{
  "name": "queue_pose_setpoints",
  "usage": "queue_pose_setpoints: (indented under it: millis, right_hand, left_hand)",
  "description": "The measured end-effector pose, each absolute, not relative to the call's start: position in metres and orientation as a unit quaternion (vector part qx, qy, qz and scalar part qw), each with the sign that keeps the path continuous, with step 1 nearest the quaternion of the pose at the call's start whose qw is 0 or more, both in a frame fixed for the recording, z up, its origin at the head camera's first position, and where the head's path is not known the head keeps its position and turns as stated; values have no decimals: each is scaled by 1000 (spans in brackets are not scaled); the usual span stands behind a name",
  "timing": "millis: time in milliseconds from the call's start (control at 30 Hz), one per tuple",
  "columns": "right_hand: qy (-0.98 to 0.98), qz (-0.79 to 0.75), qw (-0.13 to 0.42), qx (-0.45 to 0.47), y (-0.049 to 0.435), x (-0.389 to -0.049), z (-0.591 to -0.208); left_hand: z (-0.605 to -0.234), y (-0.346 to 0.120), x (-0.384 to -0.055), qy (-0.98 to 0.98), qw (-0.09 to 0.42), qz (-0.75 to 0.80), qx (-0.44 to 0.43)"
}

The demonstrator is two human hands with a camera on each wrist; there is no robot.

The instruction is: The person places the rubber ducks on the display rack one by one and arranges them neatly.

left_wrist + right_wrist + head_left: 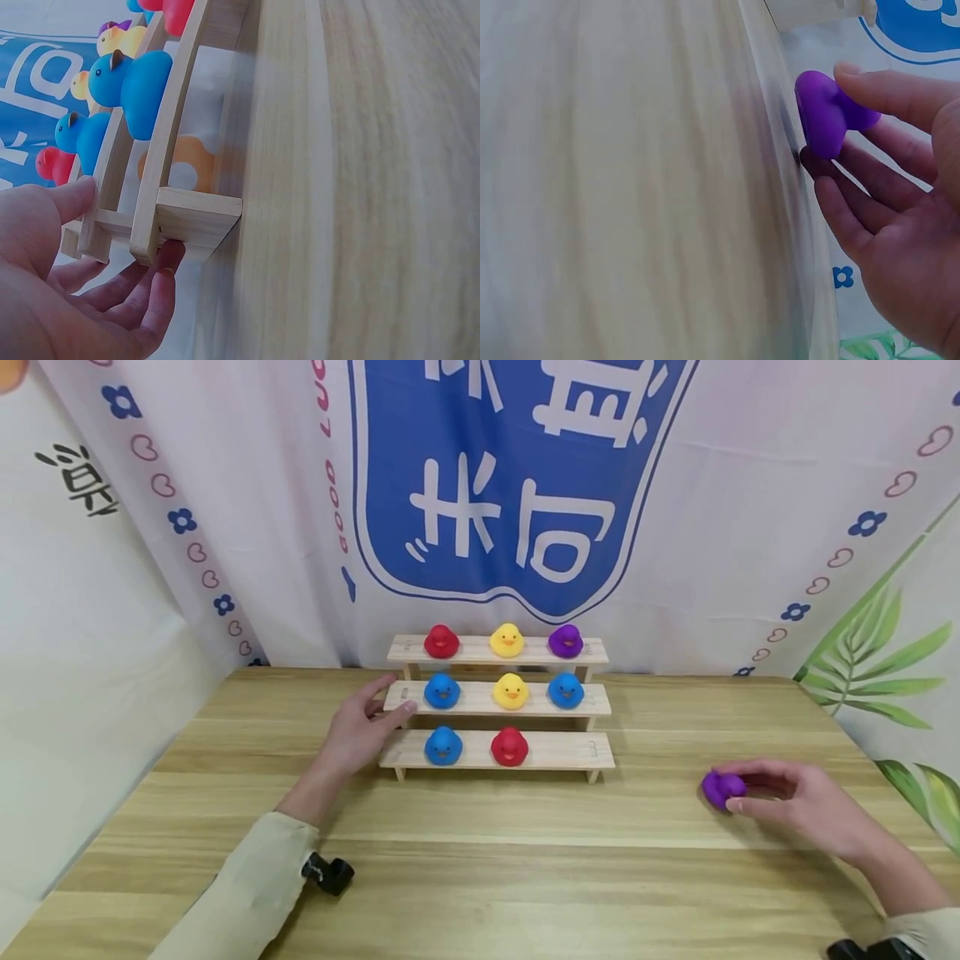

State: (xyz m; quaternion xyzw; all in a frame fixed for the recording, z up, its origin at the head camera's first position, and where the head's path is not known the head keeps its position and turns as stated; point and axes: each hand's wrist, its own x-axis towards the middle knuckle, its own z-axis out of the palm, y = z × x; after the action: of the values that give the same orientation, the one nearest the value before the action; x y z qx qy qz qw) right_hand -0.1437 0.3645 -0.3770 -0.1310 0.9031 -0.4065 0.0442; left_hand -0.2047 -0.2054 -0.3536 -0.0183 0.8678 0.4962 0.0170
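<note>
A three-tier wooden stand (555,750) stands on the table, and my left hand (358,727) holds its left end. In the left wrist view the thumb rests on the middle tier while the other fingers curl about the tier ends. Off to the right, my right hand (806,806) pinches a purple rubber duck (724,790) between thumb and fingers, at or just above the tabletop. The bottom tier carries a blue duck (443,747) and a red duck (510,747). Blue, yellow and blue ducks sit on the middle tier; red, yellow and purple ones on the top.
The wood-grain table (480,877) spreads in front of the stand and to both sides. Behind it hangs a white curtain (720,527) with a blue printed panel. A leaf-printed cloth (885,668) borders the right side.
</note>
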Motion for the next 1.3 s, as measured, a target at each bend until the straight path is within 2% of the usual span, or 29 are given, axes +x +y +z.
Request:
queue_pose_setpoints:
  millis: [900,1300]
  right_hand:
    - [877,-459,6,-141,307,-152,-360]
    - [860,-490,9,-141,283,-158,-359]
  left_hand:
    - [-355,-205,-205,864,18,502,-22]
    - [-354,-204,-205,865,19,501,-22]
